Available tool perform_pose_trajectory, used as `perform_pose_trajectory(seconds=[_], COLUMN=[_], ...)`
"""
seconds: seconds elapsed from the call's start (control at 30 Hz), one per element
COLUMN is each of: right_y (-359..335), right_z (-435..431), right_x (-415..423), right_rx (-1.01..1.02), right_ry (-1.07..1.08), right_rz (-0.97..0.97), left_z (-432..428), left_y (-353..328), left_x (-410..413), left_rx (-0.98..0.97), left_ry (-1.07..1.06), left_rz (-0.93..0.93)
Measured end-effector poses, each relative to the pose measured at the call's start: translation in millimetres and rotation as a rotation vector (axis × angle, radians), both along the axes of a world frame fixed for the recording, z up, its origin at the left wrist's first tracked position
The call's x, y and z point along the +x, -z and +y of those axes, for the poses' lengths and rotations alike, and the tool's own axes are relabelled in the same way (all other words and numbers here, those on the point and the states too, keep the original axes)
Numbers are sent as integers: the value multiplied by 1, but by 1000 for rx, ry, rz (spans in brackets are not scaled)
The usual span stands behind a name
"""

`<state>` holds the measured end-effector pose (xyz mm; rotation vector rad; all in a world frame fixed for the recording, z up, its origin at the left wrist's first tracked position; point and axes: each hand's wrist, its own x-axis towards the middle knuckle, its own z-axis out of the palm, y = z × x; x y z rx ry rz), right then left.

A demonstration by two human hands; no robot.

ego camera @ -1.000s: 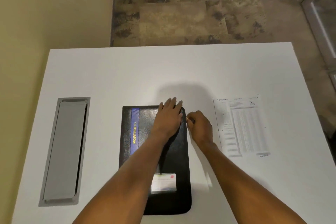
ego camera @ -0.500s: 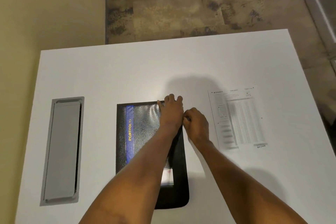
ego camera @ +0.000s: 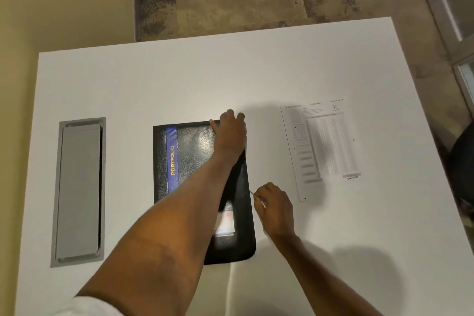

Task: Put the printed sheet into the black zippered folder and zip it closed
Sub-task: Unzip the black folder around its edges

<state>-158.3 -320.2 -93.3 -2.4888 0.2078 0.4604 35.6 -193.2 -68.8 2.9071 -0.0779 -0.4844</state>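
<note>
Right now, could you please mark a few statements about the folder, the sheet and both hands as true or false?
1. The printed sheet is inside the black folder. False: it lies flat on the table, right of the folder and apart from it.
2. The left hand rests on the folder's far right corner. True.
3. The right hand pinches the zipper pull at the folder's right edge. True.
4. The grey hatch sits right of the sheet. False: it is set in the table left of the folder.
</note>
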Motion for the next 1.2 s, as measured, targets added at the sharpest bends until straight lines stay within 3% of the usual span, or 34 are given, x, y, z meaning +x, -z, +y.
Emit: perform_pose_trajectory(seconds=[0.4, 0.6, 0.83, 1.07, 1.2], right_y=[0, -4, -11, -14, -10], right_z=[7, 10, 11, 17, 14], right_x=[-110, -111, -112, -118, -122], right_rx=[96, 106, 84, 69, 55], right_ry=[148, 219, 183, 198, 214], right_rz=[18, -55, -104, -131, -153], left_z=[14, 54, 85, 85, 80], left_y=[3, -2, 16, 13, 7], left_x=[-20, -102, -222, -244, -246], left_rx=[-150, -186, -125, 42, 63], left_ry=[30, 350, 669, 857, 853], left_rz=[-47, -118, 39, 33, 34])
